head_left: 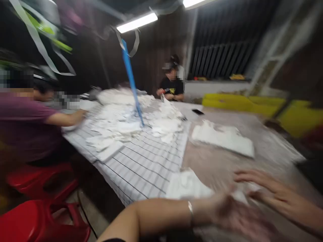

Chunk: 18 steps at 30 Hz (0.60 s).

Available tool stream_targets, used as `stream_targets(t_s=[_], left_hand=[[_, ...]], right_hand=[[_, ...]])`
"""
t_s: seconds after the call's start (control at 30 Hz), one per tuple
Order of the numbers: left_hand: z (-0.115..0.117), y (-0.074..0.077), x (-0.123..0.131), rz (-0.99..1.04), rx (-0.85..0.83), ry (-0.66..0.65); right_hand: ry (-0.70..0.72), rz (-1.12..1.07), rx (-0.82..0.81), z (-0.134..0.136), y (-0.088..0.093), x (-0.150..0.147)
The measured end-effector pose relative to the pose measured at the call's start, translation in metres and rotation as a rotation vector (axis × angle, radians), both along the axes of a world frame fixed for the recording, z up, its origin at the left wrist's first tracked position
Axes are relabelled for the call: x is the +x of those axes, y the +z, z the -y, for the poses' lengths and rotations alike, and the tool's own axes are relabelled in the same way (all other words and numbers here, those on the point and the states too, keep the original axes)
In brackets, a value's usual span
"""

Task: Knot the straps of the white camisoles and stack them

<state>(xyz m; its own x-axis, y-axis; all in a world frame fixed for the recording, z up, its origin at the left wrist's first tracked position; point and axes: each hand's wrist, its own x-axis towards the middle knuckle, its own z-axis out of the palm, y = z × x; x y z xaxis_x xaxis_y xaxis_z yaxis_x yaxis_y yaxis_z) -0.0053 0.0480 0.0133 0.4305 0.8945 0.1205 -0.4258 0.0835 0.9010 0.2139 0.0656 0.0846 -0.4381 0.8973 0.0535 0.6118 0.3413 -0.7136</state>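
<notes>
The thin white fabric piece, judged light and limp, suits an edge pinch; the right hand at 3 o'clock lies spread open, and the left hand is too blurred to tell its grip.

Dark corrugated wall, ceiling tube lights, red stools, yellow crates
</notes>
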Motion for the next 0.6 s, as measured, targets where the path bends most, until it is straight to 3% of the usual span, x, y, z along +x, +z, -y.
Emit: stream_targets(t_s=[0.03, 0.07, 0.13, 0.23, 0.33, 0.4, 0.53, 0.6], left_hand=[[0.015, -0.006, 0.015, 0.060, -0.092, -0.112], [0.029, -0.009, 0.028, 0.123, -0.177, -0.190], [0.048, -0.007, 0.041, 0.317, -0.510, -0.294], [0.052, 0.009, 0.045, 0.458, -0.760, -0.267], [0.047, 0.028, 0.050, 0.473, -0.803, -0.235], [0.043, 0.036, 0.055, 0.452, -0.787, -0.216], [0.025, 0.038, 0.063, 0.351, -0.720, -0.185], [0.012, 0.034, 0.060, 0.198, -0.670, -0.190]], right_hand=[[0.091, 0.016, -0.073, 0.023, 0.001, 0.005], [0.061, -0.027, -0.100, 0.044, -0.001, 0.009], [-0.155, -0.197, -0.148, 0.076, -0.010, 0.014], [-0.428, -0.520, -0.295, 0.109, -0.034, 0.012], [-0.323, -0.742, -0.505, 0.127, -0.054, -0.006], [-0.211, -0.776, -0.609, 0.132, -0.061, -0.020], [-0.113, -0.614, -0.809, 0.135, -0.062, -0.027], [-0.086, -0.513, -0.859, 0.133, -0.060, -0.021]])
